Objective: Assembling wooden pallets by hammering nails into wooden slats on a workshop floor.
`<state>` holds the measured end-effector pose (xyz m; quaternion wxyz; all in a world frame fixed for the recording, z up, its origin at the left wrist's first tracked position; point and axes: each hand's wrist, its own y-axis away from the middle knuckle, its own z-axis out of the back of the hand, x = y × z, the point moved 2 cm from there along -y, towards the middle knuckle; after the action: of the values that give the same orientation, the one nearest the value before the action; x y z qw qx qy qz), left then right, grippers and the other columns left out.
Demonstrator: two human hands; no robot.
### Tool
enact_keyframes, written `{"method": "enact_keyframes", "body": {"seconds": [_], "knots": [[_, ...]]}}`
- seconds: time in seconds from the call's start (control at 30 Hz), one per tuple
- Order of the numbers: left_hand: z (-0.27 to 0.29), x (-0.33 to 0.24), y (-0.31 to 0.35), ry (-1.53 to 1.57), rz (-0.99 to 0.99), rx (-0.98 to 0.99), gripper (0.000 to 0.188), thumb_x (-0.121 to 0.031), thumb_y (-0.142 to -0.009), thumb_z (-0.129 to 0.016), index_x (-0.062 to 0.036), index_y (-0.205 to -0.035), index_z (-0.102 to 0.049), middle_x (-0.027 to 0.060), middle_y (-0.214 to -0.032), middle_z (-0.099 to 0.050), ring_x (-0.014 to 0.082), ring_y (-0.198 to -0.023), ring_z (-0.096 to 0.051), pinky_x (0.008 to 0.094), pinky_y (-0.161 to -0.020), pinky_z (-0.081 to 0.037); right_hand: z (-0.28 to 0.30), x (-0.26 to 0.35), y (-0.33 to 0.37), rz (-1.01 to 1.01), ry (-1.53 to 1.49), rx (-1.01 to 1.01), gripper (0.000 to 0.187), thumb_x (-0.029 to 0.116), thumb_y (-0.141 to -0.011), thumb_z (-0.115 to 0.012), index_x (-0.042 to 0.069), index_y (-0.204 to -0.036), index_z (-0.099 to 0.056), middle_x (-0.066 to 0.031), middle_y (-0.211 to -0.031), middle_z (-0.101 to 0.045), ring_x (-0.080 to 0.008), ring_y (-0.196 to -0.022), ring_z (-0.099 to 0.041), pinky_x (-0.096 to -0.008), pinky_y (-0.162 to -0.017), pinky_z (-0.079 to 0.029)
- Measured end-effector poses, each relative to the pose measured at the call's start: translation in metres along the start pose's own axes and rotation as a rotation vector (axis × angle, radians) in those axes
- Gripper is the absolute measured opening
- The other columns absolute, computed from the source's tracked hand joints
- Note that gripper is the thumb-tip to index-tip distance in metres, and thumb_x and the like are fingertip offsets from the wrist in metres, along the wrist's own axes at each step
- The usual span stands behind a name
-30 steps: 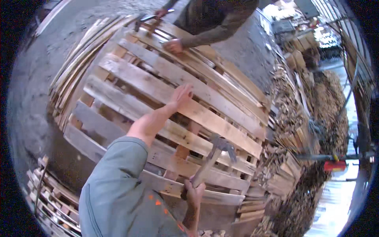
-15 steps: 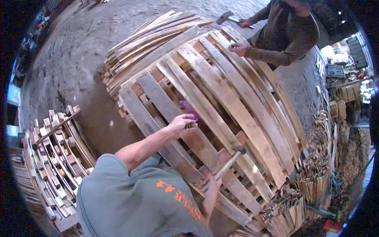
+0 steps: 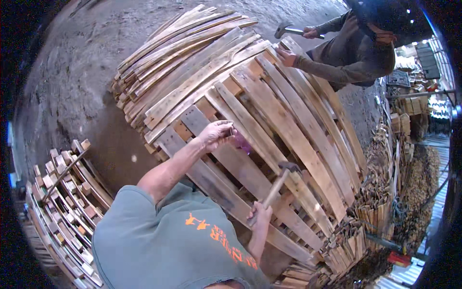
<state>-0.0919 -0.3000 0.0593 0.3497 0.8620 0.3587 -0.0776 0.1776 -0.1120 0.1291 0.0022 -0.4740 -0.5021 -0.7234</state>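
My right hand [image 3: 260, 213] is closed round the wooden handle of a hammer [image 3: 275, 189]. The hammer's dark head is over the slats of a wooden pallet [image 3: 269, 103]. My left hand [image 3: 216, 136] is pinched above the pallet's near-left slats, with small thin dark bits at its fingertips that look like nails. Just right of those fingers is a purple patch [image 3: 242, 143], its kind unclear. Across the pallet, a co-worker holds another hammer [image 3: 288, 31] in one hand [image 3: 312, 32] and has the other hand [image 3: 286, 55] at the slats' far end.
Loose boards [image 3: 187, 45] are piled against the pallet's far left side. A stack of slatted wood with blocks [image 3: 72, 202] stands at the left, a bar [image 3: 65, 173] lying across it. Upright wood offcuts [image 3: 349, 248] crowd the near right. Dirt floor [image 3: 72, 82] lies beyond.
My left hand has drawn away from the purple patch, fingers still pinched. The hammer in my right hand is turned more upright. The co-worker's hammer has shifted too, and the whole view has tilted slightly.
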Motion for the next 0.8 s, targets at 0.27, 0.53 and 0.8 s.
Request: {"method": "enact_keyframes", "body": {"seconds": [0.27, 0.53, 0.8], "knots": [[-0.029, -0.088, -0.065, -0.82, -0.721, -0.193, 0.022, -0.026, -0.081, -0.074, -0.006, -0.083, -0.065, 0.0014, -0.07, -0.063, 0.007, -0.058, -0.054, 0.0241, -0.053, -0.046, -0.086, 0.019, -0.002, 0.114, 0.337, 0.081, 0.017, 0.01, -0.08, -0.063, 0.004, -0.086, -0.049, -0.0029, -0.059, -0.05, -0.0129, -0.042, -0.05, -0.0277, -0.036, -0.04], [-0.053, -0.145, -0.17, -1.091, -0.947, -0.165, 0.025, -0.025, -0.081, -0.072, -0.0009, -0.082, -0.066, 0.008, -0.066, -0.064, 0.0113, -0.059, -0.056, 0.0288, -0.054, -0.044, -0.127, 0.062, -0.017, 0.311, 0.483, 0.143, 0.012, 0.006, -0.079, -0.059, 0.004, -0.086, -0.05, -0.0003, -0.056, -0.049, -0.0099, -0.042, -0.048, -0.026, -0.037, -0.04], [-0.039, -0.129, -0.221, -1.291, -1.047, 0.015, 0.019, -0.021, -0.081, -0.069, -0.0034, -0.08, -0.062, 0.0143, -0.071, -0.06, 0.0283, -0.064, -0.059, 0.0373, -0.059, -0.046, -0.163, 0.108, -0.072, 0.435, 0.564, 0.19, 0.01, 0.004, -0.08, -0.056, 0.005, -0.084, -0.047, 0.0003, -0.057, -0.048, -0.0089, -0.042, -0.047, -0.0253, -0.038, -0.038]]}}
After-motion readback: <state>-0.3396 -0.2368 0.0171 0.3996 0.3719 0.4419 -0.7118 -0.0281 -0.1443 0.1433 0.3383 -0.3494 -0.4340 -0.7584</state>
